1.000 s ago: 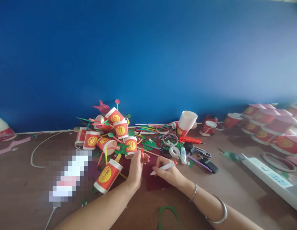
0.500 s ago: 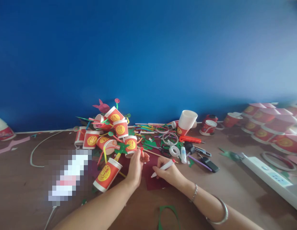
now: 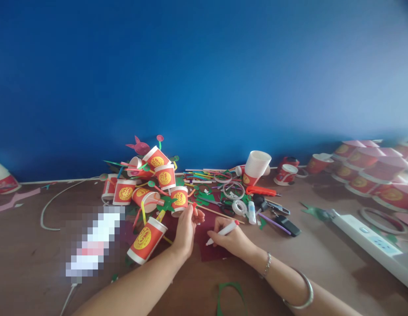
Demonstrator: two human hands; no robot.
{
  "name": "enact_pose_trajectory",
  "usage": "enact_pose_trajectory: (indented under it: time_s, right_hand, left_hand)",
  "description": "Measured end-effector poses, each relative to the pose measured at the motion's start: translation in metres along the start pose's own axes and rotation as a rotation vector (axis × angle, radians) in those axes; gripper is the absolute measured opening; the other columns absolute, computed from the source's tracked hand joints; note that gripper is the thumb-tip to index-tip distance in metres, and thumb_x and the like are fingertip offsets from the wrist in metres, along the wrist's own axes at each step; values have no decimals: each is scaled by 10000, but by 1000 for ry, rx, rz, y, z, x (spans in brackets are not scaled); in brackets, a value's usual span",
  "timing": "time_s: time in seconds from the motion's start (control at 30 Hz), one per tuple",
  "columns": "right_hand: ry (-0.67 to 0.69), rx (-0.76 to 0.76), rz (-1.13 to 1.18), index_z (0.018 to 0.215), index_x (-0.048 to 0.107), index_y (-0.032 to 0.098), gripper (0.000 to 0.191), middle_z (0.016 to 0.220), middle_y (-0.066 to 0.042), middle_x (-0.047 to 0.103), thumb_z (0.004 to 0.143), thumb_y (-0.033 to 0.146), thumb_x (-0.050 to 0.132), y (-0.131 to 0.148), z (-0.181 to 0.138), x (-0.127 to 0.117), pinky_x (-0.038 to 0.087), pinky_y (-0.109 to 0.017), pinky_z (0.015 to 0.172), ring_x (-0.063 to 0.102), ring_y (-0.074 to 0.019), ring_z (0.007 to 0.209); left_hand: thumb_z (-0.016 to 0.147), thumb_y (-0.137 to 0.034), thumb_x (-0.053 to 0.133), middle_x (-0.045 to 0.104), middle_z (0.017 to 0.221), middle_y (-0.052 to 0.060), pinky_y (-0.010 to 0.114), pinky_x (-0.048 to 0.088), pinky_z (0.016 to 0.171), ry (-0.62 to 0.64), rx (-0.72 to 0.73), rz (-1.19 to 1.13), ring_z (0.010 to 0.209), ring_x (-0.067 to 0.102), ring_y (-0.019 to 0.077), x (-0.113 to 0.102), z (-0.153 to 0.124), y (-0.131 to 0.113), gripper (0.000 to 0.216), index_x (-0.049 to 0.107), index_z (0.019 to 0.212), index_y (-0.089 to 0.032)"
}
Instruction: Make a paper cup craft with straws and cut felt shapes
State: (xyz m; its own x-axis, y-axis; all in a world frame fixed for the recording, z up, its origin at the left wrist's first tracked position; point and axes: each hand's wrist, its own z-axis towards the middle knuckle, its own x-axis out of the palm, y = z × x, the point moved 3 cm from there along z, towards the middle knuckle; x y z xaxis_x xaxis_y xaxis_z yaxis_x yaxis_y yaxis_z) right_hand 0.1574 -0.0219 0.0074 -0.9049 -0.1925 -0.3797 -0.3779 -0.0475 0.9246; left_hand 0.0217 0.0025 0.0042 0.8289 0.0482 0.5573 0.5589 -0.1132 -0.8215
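Head: right hand [image 3: 232, 239] clamped on marker [image 3: 229, 227]; left hand [image 3: 185, 230] pinches red cap [image 3: 194, 205]; likely drawing on paper [image 3: 207, 253]; next stroke calls for steadiness

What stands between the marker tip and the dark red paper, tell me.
Nothing visible. The marker in the right hand points down at the dark red paper, with the left hand off to the left; whether the tip touches, I can't tell.

Over on the right a white power strip [image 3: 368, 239] slants across the desk [image 3: 322, 254], with a black fob [image 3: 287, 226] lying nearer the middle; off left, a white cable [image 3: 42, 216] curls, and that big blue wall [image 3: 204, 87] rises behind it all.
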Motion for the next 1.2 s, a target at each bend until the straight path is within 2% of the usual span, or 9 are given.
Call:
enact_pose_trajectory:
  time_s: [0.7, 1.2]
  right_hand:
    - [-81, -30, -74, 571, 411, 216, 243, 512, 12, 606, 733, 228, 591, 0, 1, 0, 357, -200, 435, 552, -126, 486]
    - [-108, -22, -3, 573, 375, 222, 241, 486, 31, 559, 724, 225, 562, -7, 3, 0, 348, -200, 427, 563, -133, 473]
  left_hand:
    - [785, -433, 583, 609, 633, -3, 271, 411, 648, 18, 16, -36, 632, 568, 138, -5, 1, 4, 307, 490, 624, -189]
    - [721, -454, 632, 592, 609, -4, 273, 422, 660, -6, -6, -46, 607, 536, 127, -2, 1, 2, 325, 496, 596, -187]
